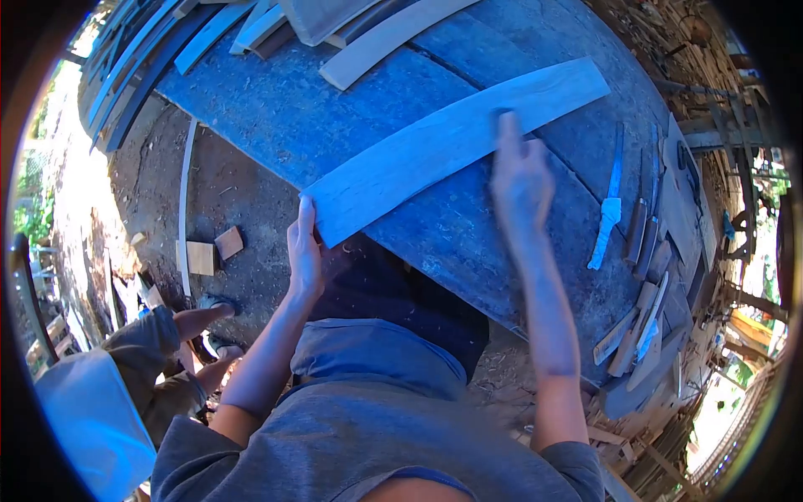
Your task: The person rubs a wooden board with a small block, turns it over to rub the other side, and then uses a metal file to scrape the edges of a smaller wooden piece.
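A long flat wooden board (456,146) lies slantwise over the blue-lit worktable (435,238), its lower left end sticking out past the table edge. My left hand (305,255) is closed on that end, thumb along the corner, fingers partly hidden below. Over the board's right half, near its lower edge, is my right hand (523,176), smeared by motion, with the index finger pointing forward. A small dark patch shows at that fingertip; whether it is a held piece or a shadow, I cannot make out. The other fingers look curled in.
Wooden strips (385,42) are stacked along the table's far left side. A knife-like tool with a wrapped handle (606,230) and several other tools lie at right. Two wood blocks (201,258) are on the ground, near another person's legs (188,335) at left.
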`<state>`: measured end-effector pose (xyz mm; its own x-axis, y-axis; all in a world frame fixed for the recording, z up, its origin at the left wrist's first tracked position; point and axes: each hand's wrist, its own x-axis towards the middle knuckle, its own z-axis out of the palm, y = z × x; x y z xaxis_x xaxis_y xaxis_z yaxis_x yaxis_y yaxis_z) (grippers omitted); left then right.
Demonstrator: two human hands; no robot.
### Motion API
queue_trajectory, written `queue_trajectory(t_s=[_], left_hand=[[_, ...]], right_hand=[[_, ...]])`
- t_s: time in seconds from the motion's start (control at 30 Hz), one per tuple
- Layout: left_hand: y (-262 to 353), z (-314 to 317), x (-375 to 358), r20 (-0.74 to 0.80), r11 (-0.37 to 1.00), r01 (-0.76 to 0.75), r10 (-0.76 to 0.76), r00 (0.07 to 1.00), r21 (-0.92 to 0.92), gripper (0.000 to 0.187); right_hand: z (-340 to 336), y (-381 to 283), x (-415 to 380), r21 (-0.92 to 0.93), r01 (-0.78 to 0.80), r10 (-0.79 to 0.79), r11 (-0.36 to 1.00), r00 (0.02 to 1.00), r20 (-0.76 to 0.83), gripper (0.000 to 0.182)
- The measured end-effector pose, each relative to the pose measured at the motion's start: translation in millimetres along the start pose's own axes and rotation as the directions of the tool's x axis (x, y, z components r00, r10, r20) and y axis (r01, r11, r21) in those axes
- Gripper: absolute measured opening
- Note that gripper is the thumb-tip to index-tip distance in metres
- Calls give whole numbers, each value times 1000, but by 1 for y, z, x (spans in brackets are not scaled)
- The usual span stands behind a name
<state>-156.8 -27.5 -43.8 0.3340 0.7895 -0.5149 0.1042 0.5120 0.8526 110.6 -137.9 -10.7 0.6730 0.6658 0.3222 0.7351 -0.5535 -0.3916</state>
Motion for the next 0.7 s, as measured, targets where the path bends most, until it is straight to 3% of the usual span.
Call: queue_trajectory(t_s=[0.03, 0.1, 0.13, 0.2, 0.23, 0.3, 0.4, 0.47, 0.5, 0.57, 0.63, 0.7], left_hand=[[-5, 1, 0, -5, 999, -48, 48, 999, -7, 54], [-8, 4, -1, -7, 998, -60, 60, 998, -9, 54], [-8, 5, 0, -19, 997, -79, 78, 997, -15, 53], [-10, -2, 3, 13, 994, -108, 107, 994, 36, 52], [-12, -5, 1, 39, 987, -136, 133, 990, 80, 52], [-7, 0, -1, 41, 989, -129, 126, 991, 77, 52], [-3, 6, -1, 25, 988, -132, 131, 991, 74, 54], [-4, 6, -3, 22, 989, -126, 124, 992, 82, 54], [-4, 3, -2, 32, 987, -118, 115, 993, 105, 54], [-5, -1, 0, 51, 984, -101, 94, 994, 144, 54], [-7, -4, 1, 96, 990, -115, 107, 990, 82, 54], [-9, -5, 2, 110, 990, -126, 119, 987, 65, 53]], right_hand=[[1, -24, -19, 190, -31, 25, 981, 999, 36, 37], [3, -52, -56, -10, 407, -407, 913, 913, 39, 40], [1, -50, -53, -13, 395, -394, 919, 918, 36, 40], [-9, -36, -32, 230, 78, -106, 970, 988, 114, 36], [-10, -22, -14, 188, -31, 20, 982, 998, 65, 31], [-15, 17, 21, -253, 65, -78, 965, 996, -41, 28], [0, 7, 9, -156, 40, -56, 987, 994, -97, 31], [-4, -40, -31, 55, 241, -241, 969, 970, -17, 33], [-4, -40, -39, 50, 230, -229, 972, 973, -23, 33], [-2, -37, -53, 42, 458, -459, 888, 877, 141, 46], [0, 1, -12, -182, 453, -467, 873, 883, -44, 37], [-8, 34, 30, -380, 120, -133, 917, 991, -10, 39]])
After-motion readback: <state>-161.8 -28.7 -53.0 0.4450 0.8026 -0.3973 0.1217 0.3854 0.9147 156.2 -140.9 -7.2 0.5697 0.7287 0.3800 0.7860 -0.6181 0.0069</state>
